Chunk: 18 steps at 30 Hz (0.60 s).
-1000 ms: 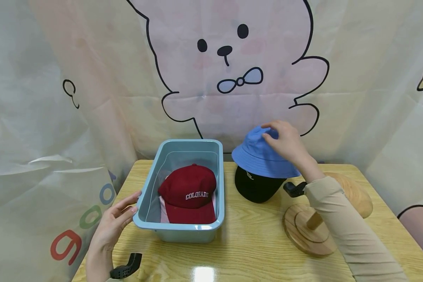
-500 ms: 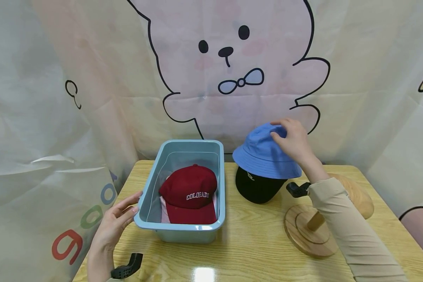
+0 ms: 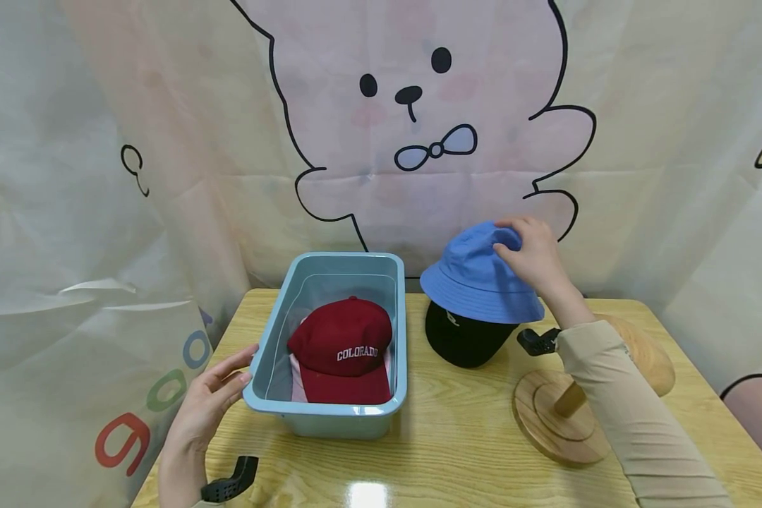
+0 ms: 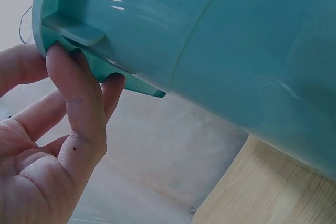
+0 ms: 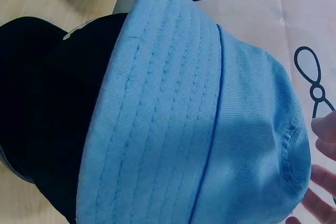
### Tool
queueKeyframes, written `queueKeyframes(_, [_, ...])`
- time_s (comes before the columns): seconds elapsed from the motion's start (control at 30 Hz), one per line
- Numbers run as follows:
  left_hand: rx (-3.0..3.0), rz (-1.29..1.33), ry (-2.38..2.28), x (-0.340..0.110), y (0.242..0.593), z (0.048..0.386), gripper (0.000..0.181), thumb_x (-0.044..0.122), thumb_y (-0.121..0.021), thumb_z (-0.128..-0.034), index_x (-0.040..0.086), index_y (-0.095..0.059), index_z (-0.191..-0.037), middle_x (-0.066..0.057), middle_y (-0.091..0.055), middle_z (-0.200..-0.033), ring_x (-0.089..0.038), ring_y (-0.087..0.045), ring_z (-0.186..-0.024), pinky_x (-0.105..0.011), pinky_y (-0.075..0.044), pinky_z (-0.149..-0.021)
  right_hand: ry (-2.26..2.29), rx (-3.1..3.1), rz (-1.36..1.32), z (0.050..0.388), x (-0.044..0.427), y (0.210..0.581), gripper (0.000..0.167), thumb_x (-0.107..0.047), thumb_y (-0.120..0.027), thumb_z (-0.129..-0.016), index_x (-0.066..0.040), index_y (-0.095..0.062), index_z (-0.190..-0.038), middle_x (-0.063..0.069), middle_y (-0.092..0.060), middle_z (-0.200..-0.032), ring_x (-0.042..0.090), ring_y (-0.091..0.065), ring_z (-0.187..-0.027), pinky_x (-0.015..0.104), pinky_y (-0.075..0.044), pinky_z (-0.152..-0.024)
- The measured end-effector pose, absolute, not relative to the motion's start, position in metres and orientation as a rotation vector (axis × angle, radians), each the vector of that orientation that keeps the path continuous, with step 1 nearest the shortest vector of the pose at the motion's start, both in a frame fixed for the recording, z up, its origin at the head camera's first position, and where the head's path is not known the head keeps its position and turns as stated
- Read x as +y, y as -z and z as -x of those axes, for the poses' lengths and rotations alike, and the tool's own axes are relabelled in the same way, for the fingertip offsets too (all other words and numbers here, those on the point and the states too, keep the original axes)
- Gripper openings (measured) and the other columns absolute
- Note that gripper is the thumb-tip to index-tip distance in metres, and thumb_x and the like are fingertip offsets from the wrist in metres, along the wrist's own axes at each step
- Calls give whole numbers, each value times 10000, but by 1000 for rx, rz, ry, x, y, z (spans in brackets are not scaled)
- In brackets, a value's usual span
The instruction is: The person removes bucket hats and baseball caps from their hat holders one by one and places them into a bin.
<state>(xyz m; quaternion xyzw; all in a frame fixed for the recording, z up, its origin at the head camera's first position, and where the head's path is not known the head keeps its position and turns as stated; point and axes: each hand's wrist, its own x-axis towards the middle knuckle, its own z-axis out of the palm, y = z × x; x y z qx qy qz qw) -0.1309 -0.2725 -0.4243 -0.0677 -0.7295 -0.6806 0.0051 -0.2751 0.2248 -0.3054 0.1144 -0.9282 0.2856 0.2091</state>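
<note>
My left hand (image 3: pixel 203 402) holds the rim of a light-blue plastic bin (image 3: pixel 403 317) at its near-left corner; in the left wrist view, the fingers (image 4: pixel 79 98) curl under the lip. Inside lies a maroon cap (image 3: pixel 346 339) lettered COLORADO, with something pink partly hidden beneath it. To the right, a blue bucket hat (image 3: pixel 476 282) sits tilted on a black cap (image 3: pixel 463 342) bearing a white mark. My right hand (image 3: pixel 536 257) is at the bucket hat's crown, thumb and fingers spread apart; the right wrist view shows loose fingers (image 5: pixel 323 182) beside the crown.
A wooden hat stand with a round base (image 3: pixel 561 416) is at the right, partly behind my right forearm. The wood-grain table (image 3: pixel 457 451) meets a hanging cloth (image 3: pixel 330 141) printed with a cartoon bear at the back.
My right hand has moved slightly right along the bucket hat's crown. The hats, the bin and my left hand stay in place, apart from a tiny shift of the whole view.
</note>
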Motion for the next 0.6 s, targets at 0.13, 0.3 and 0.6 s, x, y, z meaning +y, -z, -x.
queueKeyframes(0.13, [-2280,204,2135,-272,424,131,446,42,-528,-970,-71,-440,-1392,119,-623,-1145,-15,-641,-972,-178,-529,-827,-756,-2624,-296,274,225,305,417,-119,-622,-894,15,-557,-1284,291,-482,-1350,502,-361,-1273,615,-255,-1056])
queueKeyframes(0.3, [-2269,220,2149,-272,425,131,444,36,-524,-971,-63,-442,-1395,122,-623,-1153,-16,-638,-973,-179,-530,-825,-706,-2671,-226,275,225,306,458,-157,-613,-899,-22,-530,-1328,271,-461,-1385,499,-350,-1284,639,-258,-1035])
queueKeyframes(0.6, [-2257,227,2160,-273,424,131,441,36,-522,-972,-59,-444,-1396,119,-623,-1148,-12,-636,-977,-177,-530,-826,-706,-2706,-184,272,226,306,481,-138,-583,-904,-38,-495,-1367,282,-428,-1407,499,-310,-1305,619,-277,-1043])
